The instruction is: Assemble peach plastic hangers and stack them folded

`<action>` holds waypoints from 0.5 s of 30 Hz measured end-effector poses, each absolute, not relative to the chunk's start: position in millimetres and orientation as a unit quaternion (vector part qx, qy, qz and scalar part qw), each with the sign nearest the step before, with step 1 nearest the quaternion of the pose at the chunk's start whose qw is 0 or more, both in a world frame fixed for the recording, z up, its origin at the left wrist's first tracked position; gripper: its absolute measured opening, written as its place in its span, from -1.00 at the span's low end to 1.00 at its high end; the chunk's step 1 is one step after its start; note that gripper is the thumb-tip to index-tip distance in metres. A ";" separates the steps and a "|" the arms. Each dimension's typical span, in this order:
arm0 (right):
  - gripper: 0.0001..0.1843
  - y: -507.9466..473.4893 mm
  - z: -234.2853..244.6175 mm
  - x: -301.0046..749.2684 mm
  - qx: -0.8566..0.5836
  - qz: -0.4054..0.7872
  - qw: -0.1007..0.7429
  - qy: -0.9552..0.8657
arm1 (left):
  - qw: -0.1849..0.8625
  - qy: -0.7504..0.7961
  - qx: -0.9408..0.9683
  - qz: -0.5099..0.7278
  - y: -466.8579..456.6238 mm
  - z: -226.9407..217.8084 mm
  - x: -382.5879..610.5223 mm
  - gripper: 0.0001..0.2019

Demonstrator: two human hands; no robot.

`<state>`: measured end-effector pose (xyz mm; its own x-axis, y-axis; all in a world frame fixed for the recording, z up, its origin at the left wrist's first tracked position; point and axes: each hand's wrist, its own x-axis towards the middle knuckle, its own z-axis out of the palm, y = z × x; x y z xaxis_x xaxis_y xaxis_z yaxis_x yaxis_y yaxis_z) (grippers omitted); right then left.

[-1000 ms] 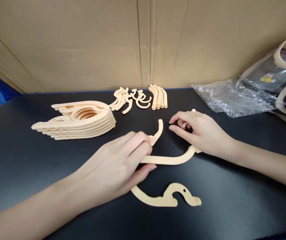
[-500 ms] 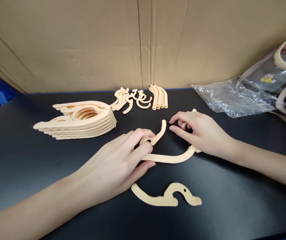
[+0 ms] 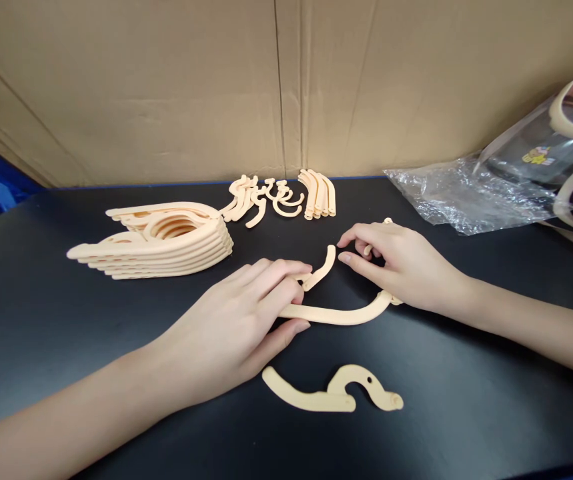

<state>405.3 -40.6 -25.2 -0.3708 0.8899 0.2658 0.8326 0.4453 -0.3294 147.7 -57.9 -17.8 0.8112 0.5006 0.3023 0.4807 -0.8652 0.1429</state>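
A cream plastic hanger arm (image 3: pixel 339 315) lies on the black table (image 3: pixel 41 320) between my hands. My left hand (image 3: pixel 239 323) pinches its left end, where a small curved hook piece (image 3: pixel 322 265) sticks up to the right. My right hand (image 3: pixel 401 263) is closed over the arm's right end, its fingers curled around a small cream part that is mostly hidden. A second loose hanger arm (image 3: pixel 333 395) lies flat nearer me, untouched.
A stack of folded cream hangers (image 3: pixel 159 241) sits at the left. Small hook pieces (image 3: pixel 261 197) and curved pieces (image 3: pixel 319 195) lie at the back by the cardboard wall (image 3: pixel 286 87). A crumpled clear plastic bag (image 3: pixel 471 193) and bagged items (image 3: pixel 571 147) fill the right.
The small hook piece at my left fingertips has tilted down and to the right. My left fingers have shifted slightly on the joint. My right hand has hardly moved.
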 end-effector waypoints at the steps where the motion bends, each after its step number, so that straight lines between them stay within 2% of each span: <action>1: -0.83 -40.5 -25.2 405.3 -0.521 0.069 0.206 -0.826 | 0.031 0.257 0.952 0.166 -57.8 -17.5 147.9 -0.88; 8: -0.82 -40.2 -25.9 405.8 -0.516 0.063 0.207 -0.829 | 0.054 0.260 0.950 0.163 -58.3 -17.8 148.2 -0.90; 15: -0.83 -40.2 -26.4 405.9 -0.510 0.063 0.211 -0.831 | 0.054 0.264 0.948 0.169 -58.2 -19.4 146.6 -0.79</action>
